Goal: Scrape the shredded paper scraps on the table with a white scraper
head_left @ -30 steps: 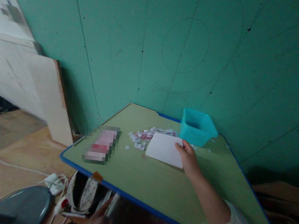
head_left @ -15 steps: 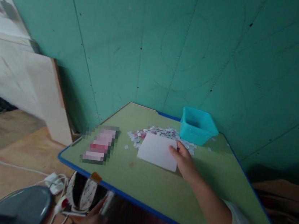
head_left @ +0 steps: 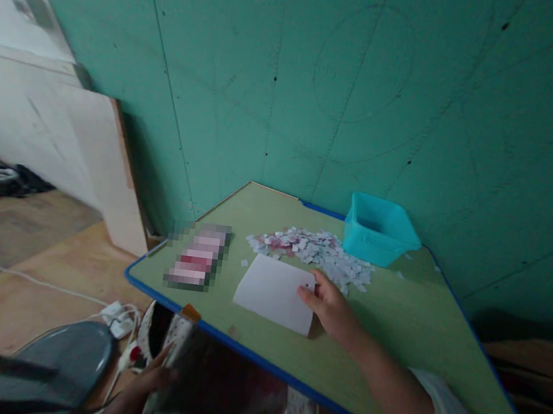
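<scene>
My right hand (head_left: 328, 309) sits on the right edge of a white paper sheet (head_left: 274, 294), with the thumb on top and the fingers curled near the corner. The sheet lies flat on the green table (head_left: 421, 299), just below a heap of small white and pink paper scraps (head_left: 314, 247). Beyond the heap stands a turquoise plastic box (head_left: 379, 232). A pixelated pink-and-white object (head_left: 197, 256) lies to the left. Below the table edge, my left hand (head_left: 149, 379) is against a patterned fabric bag (head_left: 174, 335); its grip is unclear.
The table's blue-edged corner meets a teal wall (head_left: 269, 99). A few loose scraps lie by the box. Below the table's near edge are a grey rounded object (head_left: 56, 361), white plugs with a cable (head_left: 119, 319), and a wooden floor (head_left: 47, 266).
The white sheet has slid left and toward me with my right hand, uncovering more of the scrap heap. My left hand has shifted left and up beside the bag.
</scene>
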`<move>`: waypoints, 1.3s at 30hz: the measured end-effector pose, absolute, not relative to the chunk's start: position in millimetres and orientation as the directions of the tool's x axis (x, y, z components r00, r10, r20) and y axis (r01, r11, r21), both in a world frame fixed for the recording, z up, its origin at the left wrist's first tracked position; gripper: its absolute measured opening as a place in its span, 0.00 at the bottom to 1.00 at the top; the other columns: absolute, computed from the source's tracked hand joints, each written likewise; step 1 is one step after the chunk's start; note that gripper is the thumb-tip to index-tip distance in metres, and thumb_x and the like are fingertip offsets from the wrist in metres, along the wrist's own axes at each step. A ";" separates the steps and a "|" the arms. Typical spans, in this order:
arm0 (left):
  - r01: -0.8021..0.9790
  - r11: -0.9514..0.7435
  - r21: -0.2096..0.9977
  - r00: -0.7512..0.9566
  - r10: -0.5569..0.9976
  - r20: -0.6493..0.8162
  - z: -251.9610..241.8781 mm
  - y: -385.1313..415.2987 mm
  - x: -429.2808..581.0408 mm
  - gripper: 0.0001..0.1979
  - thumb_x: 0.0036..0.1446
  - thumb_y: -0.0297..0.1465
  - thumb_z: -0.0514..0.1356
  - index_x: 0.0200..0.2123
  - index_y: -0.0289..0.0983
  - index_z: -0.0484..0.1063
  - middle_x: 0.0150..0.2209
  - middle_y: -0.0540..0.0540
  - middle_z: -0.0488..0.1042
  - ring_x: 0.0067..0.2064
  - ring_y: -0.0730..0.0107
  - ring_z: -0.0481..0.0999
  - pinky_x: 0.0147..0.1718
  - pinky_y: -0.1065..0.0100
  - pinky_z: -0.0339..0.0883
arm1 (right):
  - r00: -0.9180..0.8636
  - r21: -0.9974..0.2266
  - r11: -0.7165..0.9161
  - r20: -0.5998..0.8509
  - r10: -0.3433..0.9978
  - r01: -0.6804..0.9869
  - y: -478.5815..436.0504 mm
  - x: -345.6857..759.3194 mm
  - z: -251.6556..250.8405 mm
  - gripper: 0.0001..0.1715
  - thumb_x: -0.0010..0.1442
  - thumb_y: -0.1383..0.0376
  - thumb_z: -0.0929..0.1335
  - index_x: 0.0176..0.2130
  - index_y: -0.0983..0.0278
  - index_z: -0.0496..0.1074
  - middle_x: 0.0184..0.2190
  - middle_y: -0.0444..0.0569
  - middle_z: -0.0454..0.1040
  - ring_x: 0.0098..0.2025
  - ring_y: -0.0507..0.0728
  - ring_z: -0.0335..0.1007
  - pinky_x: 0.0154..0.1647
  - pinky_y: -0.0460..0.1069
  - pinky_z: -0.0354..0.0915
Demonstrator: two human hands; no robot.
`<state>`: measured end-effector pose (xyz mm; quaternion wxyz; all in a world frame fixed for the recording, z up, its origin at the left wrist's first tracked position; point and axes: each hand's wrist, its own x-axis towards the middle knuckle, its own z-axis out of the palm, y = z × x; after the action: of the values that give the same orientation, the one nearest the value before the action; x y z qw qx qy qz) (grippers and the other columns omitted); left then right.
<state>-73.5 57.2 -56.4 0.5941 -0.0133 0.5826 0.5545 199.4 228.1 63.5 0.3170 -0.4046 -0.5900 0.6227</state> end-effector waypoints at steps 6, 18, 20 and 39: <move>-0.650 0.395 0.649 -0.241 0.702 -0.670 -25.1 55.5 -56.2 0.38 0.32 0.27 0.68 0.52 0.36 0.66 0.29 0.48 0.82 0.35 0.49 0.81 0.21 0.66 0.70 | -0.532 -0.983 -0.116 -0.174 0.829 0.140 222.9 195.2 57.9 0.15 0.52 0.58 0.68 0.37 0.60 0.60 0.27 0.43 0.70 0.27 0.53 0.67 0.27 0.48 0.60; -0.658 0.426 0.621 -0.177 0.714 -0.677 -26.4 58.2 -54.7 0.34 0.36 0.27 0.66 0.51 0.37 0.64 0.30 0.47 0.82 0.40 0.47 0.80 0.34 0.59 0.73 | -0.666 -0.977 -0.055 -0.182 0.724 0.207 215.1 200.6 69.5 0.13 0.52 0.60 0.67 0.35 0.63 0.60 0.28 0.42 0.65 0.30 0.50 0.62 0.29 0.46 0.57; -0.649 0.449 0.615 -0.137 0.726 -0.674 -26.2 58.9 -55.6 0.34 0.35 0.27 0.67 0.50 0.36 0.65 0.30 0.46 0.82 0.39 0.48 0.80 0.34 0.59 0.72 | -0.682 -0.977 -0.086 -0.200 0.703 0.197 215.2 202.2 72.3 0.13 0.51 0.60 0.68 0.34 0.63 0.60 0.28 0.41 0.65 0.29 0.50 0.61 0.29 0.46 0.57; -0.649 0.510 0.565 -0.055 0.709 -0.703 -8.6 66.0 -0.5 0.28 0.36 0.27 0.64 0.47 0.41 0.71 0.32 0.49 0.82 0.43 0.51 0.79 0.39 0.58 0.72 | 0.089 -0.981 0.177 0.184 0.979 0.081 288.1 237.7 55.1 0.19 0.48 0.56 0.68 0.39 0.59 0.63 0.34 0.46 0.72 0.35 0.57 0.69 0.37 0.54 0.65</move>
<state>-0.5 66.0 -8.6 0.6868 0.0285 0.5322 0.4942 237.7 288.1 55.1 0.5483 -0.4937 -0.5367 0.4094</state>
